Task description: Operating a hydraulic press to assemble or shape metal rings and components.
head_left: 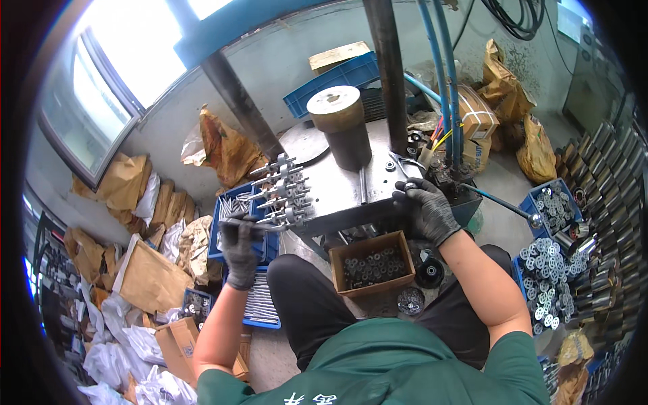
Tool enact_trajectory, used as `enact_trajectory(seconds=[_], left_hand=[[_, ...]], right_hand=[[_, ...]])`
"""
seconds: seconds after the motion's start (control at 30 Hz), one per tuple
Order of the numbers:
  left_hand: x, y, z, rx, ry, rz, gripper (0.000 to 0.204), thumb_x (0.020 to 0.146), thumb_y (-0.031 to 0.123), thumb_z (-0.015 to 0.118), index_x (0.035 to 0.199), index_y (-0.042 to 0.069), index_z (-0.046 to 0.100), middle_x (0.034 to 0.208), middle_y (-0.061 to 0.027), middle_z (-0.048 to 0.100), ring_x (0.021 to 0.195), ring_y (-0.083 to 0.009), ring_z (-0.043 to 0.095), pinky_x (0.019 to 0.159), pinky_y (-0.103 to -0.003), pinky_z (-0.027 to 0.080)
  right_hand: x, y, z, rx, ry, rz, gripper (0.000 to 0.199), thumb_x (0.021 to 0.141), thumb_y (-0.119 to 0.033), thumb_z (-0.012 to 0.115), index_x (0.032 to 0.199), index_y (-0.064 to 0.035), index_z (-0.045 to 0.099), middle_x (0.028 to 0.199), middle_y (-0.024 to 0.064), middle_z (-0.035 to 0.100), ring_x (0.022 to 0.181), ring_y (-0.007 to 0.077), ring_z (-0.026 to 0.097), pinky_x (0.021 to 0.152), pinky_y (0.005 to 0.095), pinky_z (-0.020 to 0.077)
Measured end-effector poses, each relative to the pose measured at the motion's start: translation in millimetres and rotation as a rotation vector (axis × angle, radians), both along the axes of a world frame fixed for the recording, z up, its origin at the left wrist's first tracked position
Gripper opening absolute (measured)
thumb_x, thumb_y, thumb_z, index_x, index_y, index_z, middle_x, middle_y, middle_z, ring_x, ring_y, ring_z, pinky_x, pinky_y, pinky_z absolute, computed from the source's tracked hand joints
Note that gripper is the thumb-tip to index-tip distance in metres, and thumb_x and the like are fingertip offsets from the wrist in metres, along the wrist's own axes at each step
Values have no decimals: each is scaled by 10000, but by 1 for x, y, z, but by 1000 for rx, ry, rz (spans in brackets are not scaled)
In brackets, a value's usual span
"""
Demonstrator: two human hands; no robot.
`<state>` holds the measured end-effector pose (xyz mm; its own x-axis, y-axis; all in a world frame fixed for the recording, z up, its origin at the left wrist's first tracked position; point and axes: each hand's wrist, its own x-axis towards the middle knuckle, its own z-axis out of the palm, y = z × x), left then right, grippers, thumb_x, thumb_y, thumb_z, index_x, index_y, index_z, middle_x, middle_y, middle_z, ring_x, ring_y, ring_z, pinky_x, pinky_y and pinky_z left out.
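My left hand [241,253], in a dark glove, is closed beside the near left end of a pile of metal shafts with round discs on them [282,192]. What its fingers hold is hard to make out. My right hand [432,208], gloved too, is closed at the right edge of the metal press table [324,192], with a small round metal part [410,185] at its fingertips. Just beyond it lies a plier-like metal tool [407,164]. A single metal pin or rod [363,185] is on the table between my hands, in front of the thick press cylinder [351,138].
Below the table, a cardboard box [373,287] holds small dark metal parts. Blue crates with rods [262,304] stand at left; crates of toothed wheels [540,270] stand at right. Two press columns [388,74] rise behind. Paper bags and plastic cover the left floor.
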<state>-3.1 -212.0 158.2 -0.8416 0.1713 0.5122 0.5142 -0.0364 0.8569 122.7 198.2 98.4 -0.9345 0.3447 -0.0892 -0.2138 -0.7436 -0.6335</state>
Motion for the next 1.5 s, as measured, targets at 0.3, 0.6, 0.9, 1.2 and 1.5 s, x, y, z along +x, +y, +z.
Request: enact_trajectory(seconds=[0.3, 0.6, 0.9, 1.2, 1.5], left_hand=[[8, 236, -45, 254, -467, -577, 283, 1032, 206, 627, 1253, 42, 561, 1040, -128, 709, 760, -150, 674, 670, -286, 579], [3, 267, -97, 32, -621, -824, 322, 1008, 110, 624, 1318, 36, 574, 1132, -53, 676, 958, -112, 640, 849, -282, 550], [3, 256, -98, -364, -542, -844, 366, 941, 145, 742, 1255, 6, 617, 1092, -38, 677, 993, -105, 611, 891, -292, 529], [1, 265, -98, -531, -526, -834, 291, 934, 159, 746, 1165, 6, 661, 996, -45, 694, 944, -95, 623, 873, -290, 536], [1, 272, -100, -467, -489, -888, 280, 939, 110, 701, 1187, -7, 645, 1016, -76, 702, 961, -117, 633, 882, -311, 537]], right_hand=[[-41, -13, -20, -167, 100, -18, 198, 940, -27, 590, 1125, -98, 593, 1169, 165, 699, 1037, 321, 707, 863, 456, 600], [-63, -6, -26, -16, -302, -99, 262, 944, 18, 552, 1183, -87, 577, 1129, 122, 721, 899, 220, 729, 690, 317, 621], [-62, 19, -10, -54, -62, -125, 450, 928, 67, 498, 1372, -6, 498, 1313, 219, 605, 1138, 396, 669, 979, 475, 582], [-53, 32, -13, 544, -43, -148, 420, 925, -19, 553, 1344, -9, 565, 1256, 163, 655, 1101, 241, 656, 957, 375, 559], [-45, 33, -5, 296, -326, -88, 384, 1009, -216, 599, 1309, 23, 582, 1042, 162, 713, 975, 254, 703, 866, 377, 587]])
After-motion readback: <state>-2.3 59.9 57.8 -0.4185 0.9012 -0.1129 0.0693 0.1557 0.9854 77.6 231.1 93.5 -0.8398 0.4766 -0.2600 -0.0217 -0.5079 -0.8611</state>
